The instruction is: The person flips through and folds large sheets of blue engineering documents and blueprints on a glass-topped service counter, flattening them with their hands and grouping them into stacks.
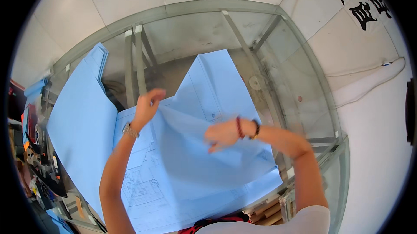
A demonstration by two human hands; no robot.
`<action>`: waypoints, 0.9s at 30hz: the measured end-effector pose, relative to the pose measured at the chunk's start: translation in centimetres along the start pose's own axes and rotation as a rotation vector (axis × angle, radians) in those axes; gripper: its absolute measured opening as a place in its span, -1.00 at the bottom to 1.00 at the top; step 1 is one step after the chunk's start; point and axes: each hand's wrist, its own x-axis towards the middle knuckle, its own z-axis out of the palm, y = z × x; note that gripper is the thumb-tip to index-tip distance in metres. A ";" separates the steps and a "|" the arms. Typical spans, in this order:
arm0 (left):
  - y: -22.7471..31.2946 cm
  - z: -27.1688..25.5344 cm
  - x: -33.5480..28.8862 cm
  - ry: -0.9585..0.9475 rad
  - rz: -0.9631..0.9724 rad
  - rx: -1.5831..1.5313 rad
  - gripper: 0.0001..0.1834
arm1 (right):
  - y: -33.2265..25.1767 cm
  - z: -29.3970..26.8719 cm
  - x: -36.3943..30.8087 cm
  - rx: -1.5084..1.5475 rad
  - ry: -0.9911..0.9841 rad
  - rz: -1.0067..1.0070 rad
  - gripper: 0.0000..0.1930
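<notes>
A large light-blue drawing sheet [145,186], printed with fine plan lines, lies spread on a glass-topped table. Part of it is lifted and folded over, its plain back [191,160] showing in soft creases. My left hand [147,107], a watch on its wrist, is closed in a pinch at the upper left of this raised flap. Above the flap's middle is my right hand [226,134], with two bead bracelets at its wrist. Motion smears its fingers, and whether they grip the paper is unclear.
To the left lies a stack of folded blue sheets [82,125]. The glass table [299,82] has a metal frame and stands against pale walls. Cardboard tubes [267,212] show below its near edge. Assorted clutter [41,160] fills the far left, beside a blue roll [35,87].
</notes>
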 end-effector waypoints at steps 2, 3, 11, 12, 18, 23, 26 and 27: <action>-1.5 2.2 3.9 0.021 0.113 0.087 -0.64 | -1.9 3.9 3.7 0.013 -0.032 0.036 -0.60; -3.9 3.5 4.6 0.034 0.108 0.097 -0.64 | -3.1 5.0 5.9 -0.026 -0.047 0.071 -0.60; -4.2 10.6 7.4 0.038 -0.351 -0.156 -0.26 | -0.1 17.2 12.0 0.286 0.401 -0.028 -0.61; -4.1 11.2 7.2 0.027 -0.349 -0.158 -0.26 | 0.0 17.7 11.8 0.253 0.435 -0.058 -0.67; -4.4 12.2 6.7 0.276 -0.467 0.540 -0.24 | 0.2 18.2 11.7 0.396 0.471 -0.045 -0.76; -5.4 10.8 6.8 0.083 -0.274 -0.045 -0.42 | 0.4 18.6 12.0 0.406 0.531 -0.071 -0.79; -3.0 11.0 4.8 -0.060 0.162 -0.055 -0.53 | 0.8 19.2 11.8 0.410 0.557 -0.044 -0.81; -2.1 10.6 3.7 -0.070 0.164 -0.050 -0.53 | 0.7 19.1 11.9 0.411 0.552 -0.038 -0.82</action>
